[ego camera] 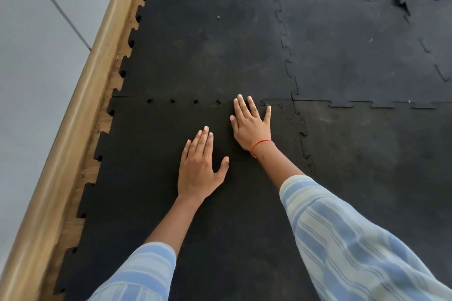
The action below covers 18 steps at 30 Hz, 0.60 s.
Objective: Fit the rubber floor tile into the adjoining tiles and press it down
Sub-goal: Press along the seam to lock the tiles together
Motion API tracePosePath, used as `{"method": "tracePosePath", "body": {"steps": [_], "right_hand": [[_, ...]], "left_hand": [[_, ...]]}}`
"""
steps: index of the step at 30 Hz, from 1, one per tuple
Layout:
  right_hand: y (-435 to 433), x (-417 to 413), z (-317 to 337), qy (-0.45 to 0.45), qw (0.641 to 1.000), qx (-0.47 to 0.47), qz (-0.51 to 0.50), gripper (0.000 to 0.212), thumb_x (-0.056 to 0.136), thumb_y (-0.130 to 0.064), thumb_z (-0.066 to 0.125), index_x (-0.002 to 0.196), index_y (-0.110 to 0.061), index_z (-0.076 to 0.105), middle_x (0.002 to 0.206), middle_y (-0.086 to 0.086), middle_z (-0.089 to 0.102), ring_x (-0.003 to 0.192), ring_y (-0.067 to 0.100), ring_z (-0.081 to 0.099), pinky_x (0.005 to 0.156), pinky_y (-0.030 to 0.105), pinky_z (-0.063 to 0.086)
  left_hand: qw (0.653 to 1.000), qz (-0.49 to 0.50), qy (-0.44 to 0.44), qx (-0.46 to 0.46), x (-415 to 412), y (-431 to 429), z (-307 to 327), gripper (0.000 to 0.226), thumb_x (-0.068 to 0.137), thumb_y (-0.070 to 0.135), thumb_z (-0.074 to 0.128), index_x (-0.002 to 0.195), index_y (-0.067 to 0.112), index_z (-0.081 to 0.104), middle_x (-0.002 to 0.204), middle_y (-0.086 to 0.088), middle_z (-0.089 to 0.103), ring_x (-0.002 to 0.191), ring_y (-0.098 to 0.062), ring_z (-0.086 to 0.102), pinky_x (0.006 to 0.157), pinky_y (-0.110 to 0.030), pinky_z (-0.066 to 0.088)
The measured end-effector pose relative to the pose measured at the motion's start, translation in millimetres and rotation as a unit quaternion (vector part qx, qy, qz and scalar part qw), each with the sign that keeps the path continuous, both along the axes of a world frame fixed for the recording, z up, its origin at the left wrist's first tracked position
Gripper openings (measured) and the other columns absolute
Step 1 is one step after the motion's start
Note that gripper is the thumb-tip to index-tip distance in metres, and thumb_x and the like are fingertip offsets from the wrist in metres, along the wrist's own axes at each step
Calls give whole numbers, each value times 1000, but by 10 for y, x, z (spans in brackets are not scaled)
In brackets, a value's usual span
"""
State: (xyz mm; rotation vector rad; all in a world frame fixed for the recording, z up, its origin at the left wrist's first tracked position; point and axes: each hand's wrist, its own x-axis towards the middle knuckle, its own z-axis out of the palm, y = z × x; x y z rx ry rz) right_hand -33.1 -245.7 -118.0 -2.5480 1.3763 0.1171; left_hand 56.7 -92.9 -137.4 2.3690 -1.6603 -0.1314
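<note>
A black rubber floor tile (pixel 151 178) with jigsaw edges lies flat in the near left of the floor. Its far edge meets the tile beyond it (pixel 203 51), and small gaps show along that seam to the left. Its right edge is toothed into the tile on the right (pixel 371 166). My left hand (pixel 199 166) rests palm down on the tile, fingers spread. My right hand (pixel 252 124) lies flat near the far seam, fingertips reaching the joint. An orange band circles the right wrist. Neither hand holds anything.
A wooden skirting board (pixel 80 110) runs along the left, with a strip of wood floor (pixel 107 95) showing between it and the tiles' toothed edges. A grey wall (pixel 29 61) stands beyond. At the far right a tile corner (pixel 401 3) is lifted.
</note>
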Motion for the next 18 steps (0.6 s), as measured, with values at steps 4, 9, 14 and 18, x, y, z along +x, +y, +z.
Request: {"method": "tracePosePath", "body": {"steps": [4, 9, 14, 18], "right_hand": [[-29, 40, 74, 23, 999, 36, -5, 55, 101, -40, 12, 151, -22, -3, 161, -8, -8, 147, 16, -12, 114, 59, -6], [69, 12, 71, 12, 999, 46, -5, 55, 101, -40, 13, 151, -23, -2, 161, -7, -9, 147, 18, -13, 113, 60, -8], [540, -231, -85, -87, 993, -73, -24, 51, 101, -30, 29, 148, -12, 25, 158, 2, 23, 147, 18, 14, 119, 49, 7], [493, -219, -120, -134, 986, -89, -44, 48, 97, -28, 37, 142, -11, 40, 153, 3, 36, 144, 18, 27, 118, 48, 14]], "left_hand": [[1000, 3, -2, 21, -5, -8, 17, 76, 90, 57, 27, 150, 10, 28, 160, -5, 20, 147, -16, 17, 120, -36, 12], [1000, -4, 3, 19, 4, 0, 41, 76, 90, 57, 26, 150, 10, 28, 160, -5, 20, 147, -16, 17, 120, -36, 12], [999, 14, 19, 33, 150, -92, 75, 73, 94, 56, 21, 152, 11, 21, 161, -5, 14, 148, -15, 11, 120, -35, 8], [994, 20, 14, 107, 517, -350, 158, 83, 94, 63, 22, 153, 11, -2, 162, -3, -8, 149, -15, -6, 121, -36, -1]]}}
